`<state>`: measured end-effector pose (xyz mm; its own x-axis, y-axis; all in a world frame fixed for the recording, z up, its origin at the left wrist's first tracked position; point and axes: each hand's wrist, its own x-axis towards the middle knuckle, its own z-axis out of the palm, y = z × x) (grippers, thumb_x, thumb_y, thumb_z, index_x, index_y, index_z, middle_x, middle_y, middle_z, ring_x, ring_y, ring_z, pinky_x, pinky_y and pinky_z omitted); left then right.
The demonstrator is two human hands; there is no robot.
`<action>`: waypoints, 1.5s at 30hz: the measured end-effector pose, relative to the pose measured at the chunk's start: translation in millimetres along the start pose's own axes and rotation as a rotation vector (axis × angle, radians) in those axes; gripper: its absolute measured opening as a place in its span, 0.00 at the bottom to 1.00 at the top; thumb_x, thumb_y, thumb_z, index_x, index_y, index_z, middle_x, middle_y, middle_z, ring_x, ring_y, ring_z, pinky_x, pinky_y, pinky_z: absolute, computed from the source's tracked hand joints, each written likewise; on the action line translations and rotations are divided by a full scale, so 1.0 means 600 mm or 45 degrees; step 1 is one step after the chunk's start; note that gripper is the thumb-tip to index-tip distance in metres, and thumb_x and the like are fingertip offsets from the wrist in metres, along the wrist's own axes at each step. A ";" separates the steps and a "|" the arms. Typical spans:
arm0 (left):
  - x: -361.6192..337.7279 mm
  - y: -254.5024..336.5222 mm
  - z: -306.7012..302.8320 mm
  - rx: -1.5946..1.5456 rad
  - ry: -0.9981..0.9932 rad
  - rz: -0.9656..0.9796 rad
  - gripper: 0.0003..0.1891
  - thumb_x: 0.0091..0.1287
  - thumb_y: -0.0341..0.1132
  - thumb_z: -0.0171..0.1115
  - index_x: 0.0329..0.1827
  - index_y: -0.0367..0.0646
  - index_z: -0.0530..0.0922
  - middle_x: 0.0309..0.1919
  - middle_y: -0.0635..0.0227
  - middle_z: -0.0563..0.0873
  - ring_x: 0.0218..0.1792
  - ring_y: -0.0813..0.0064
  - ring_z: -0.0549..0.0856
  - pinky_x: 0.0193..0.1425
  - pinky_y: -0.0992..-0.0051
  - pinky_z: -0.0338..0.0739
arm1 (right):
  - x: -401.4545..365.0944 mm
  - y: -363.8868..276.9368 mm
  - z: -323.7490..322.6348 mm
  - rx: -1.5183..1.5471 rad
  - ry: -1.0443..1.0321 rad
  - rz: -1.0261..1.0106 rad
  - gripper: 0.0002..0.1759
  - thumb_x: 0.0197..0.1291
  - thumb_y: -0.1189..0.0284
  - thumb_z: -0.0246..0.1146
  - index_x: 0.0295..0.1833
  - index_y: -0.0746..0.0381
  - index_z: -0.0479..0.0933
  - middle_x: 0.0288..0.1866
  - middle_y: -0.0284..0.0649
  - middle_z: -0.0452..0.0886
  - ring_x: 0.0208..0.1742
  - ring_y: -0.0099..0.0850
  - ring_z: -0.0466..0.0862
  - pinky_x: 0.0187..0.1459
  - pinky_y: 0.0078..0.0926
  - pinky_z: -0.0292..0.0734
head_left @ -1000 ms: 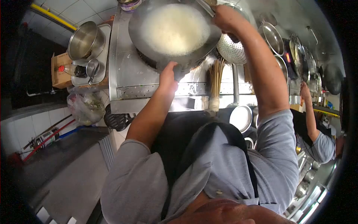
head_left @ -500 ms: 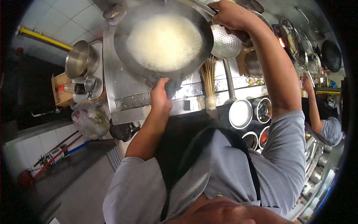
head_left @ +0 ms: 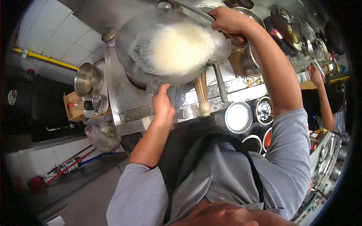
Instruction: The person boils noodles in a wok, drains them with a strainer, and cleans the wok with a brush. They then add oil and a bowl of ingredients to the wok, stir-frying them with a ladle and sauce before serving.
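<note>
My left hand [head_left: 163, 103] is closed around a dark grey cloth [head_left: 154, 87] at the near rim of a large black wok [head_left: 130, 69]. Inside the wok, pale, foamy, steaming liquid [head_left: 181, 49] lies toward the right side, and the wok looks tilted that way. High on the right, my right hand [head_left: 228, 20] grips the long metal handle of what looks like a ladle [head_left: 194, 10]; its head is only partly visible at the top edge. Below that hand, a perforated strainer [head_left: 222, 47] sits against the wok's right rim, partly covered by it.
A bamboo brush [head_left: 201, 92] lies on the steel stove top [head_left: 132, 109]. Round containers, one with white contents [head_left: 238, 117], stand at the right front. A steel bowl [head_left: 87, 80] and a bag of greens [head_left: 103, 136] are at left. Another person's arm [head_left: 324, 98] shows far right.
The pale liquid has shifted right in the wok, baring its left side. The wok's right rim now overlaps the strainer more. My right hand has shifted slightly left and down with the ladle.
</note>
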<state>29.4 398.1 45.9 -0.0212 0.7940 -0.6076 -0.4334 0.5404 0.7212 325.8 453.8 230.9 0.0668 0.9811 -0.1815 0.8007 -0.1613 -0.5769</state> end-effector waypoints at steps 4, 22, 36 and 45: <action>0.009 -0.019 0.027 0.151 -0.047 0.092 0.10 0.67 0.37 0.64 0.46 0.40 0.80 0.37 0.65 0.86 0.33 0.70 0.86 0.29 0.70 0.78 | -0.018 0.028 -0.020 0.063 0.003 0.022 0.24 0.52 0.78 0.59 0.57 0.73 0.77 0.20 0.42 0.78 0.16 0.32 0.80 0.20 0.32 0.75; -0.049 -0.032 0.137 0.393 0.005 0.573 0.18 0.60 0.30 0.68 0.52 0.31 0.78 0.44 0.66 0.85 0.43 0.72 0.82 0.50 0.72 0.75 | -0.026 0.155 -0.043 0.309 0.121 -0.005 0.17 0.52 0.79 0.62 0.49 0.73 0.78 0.19 0.40 0.78 0.15 0.30 0.78 0.21 0.31 0.74; -0.072 -0.061 0.148 0.870 -0.035 1.200 0.21 0.61 0.30 0.67 0.57 0.34 0.75 0.50 0.59 0.86 0.49 0.65 0.84 0.59 0.68 0.76 | -0.181 0.159 -0.096 0.289 0.256 0.156 0.21 0.51 0.72 0.63 0.52 0.67 0.83 0.35 0.49 0.87 0.36 0.37 0.86 0.39 0.36 0.79; -0.062 -0.054 0.133 0.894 -0.084 1.303 0.22 0.60 0.30 0.69 0.56 0.34 0.75 0.47 0.57 0.86 0.48 0.63 0.85 0.58 0.66 0.77 | -0.234 0.145 -0.071 0.335 0.437 0.213 0.25 0.51 0.73 0.64 0.57 0.64 0.81 0.40 0.51 0.87 0.41 0.38 0.87 0.45 0.36 0.79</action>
<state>116.0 373.3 71.3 -0.0110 0.9397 0.3418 0.3315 -0.3191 0.8879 411.3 306.9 240.0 0.4107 0.9109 -0.0404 0.5870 -0.2981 -0.7527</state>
